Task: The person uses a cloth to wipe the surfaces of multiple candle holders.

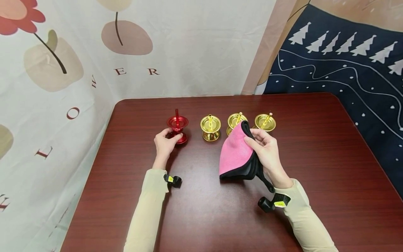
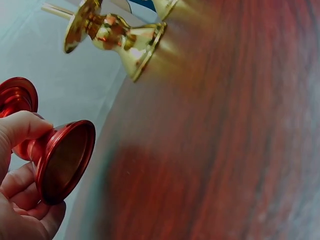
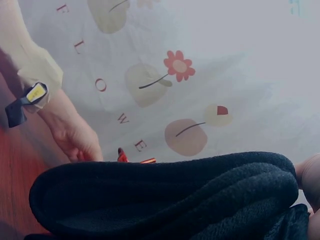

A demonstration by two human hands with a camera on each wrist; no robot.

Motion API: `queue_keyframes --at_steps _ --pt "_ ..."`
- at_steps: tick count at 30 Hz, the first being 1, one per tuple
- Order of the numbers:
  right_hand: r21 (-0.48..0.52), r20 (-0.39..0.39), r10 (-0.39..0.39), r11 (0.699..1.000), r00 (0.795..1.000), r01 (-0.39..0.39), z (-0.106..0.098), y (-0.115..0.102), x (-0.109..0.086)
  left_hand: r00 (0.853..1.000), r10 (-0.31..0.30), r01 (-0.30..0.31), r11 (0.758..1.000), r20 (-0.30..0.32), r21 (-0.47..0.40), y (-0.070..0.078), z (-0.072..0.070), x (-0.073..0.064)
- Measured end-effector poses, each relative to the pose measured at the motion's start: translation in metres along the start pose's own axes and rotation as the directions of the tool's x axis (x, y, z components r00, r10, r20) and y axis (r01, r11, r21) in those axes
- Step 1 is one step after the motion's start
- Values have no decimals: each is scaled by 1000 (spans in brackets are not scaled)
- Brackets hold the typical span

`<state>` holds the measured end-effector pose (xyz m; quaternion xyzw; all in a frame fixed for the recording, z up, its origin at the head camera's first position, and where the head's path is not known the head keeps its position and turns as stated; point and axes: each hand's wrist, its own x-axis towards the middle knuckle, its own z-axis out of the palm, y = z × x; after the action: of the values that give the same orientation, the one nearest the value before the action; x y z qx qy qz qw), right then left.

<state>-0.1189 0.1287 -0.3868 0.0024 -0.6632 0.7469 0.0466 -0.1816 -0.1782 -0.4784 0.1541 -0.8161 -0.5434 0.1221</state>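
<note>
At the left of a row of candle holders, my left hand grips a red metal candle holder by its lower stem, between thumb and fingers. In the left wrist view the red holder's hollow base shows its underside, raised off the table. My right hand pinches a pink cloth with black edging, folded, with a black strip hanging down from it. Its black side fills the lower part of the right wrist view and hides most of the red holder there.
Three gold candle holders stand to the right of the red one: a near one, a middle one partly behind the cloth, and a right one. The brown wooden table ends at a printed curtain.
</note>
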Motion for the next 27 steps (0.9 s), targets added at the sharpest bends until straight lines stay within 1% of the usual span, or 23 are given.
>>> queue_keyframes --at_steps 6,15,19,27 --pt "5 8 3 1000 1000 -3 0 0 1 999 33 -32 999 19 -11 12 -2 -9" --pt "21 4 30 999 1000 -30 1 -1 1 997 14 -13 1000 78 -4 25 -6 -21" --pt "27 13 33 999 999 -33 0 0 1 996 21 -21 1000 90 -8 29 -8 -25" --pt "12 23 26 1000 999 -26 0 0 2 991 83 -83 997 100 -8 44 -13 -34"
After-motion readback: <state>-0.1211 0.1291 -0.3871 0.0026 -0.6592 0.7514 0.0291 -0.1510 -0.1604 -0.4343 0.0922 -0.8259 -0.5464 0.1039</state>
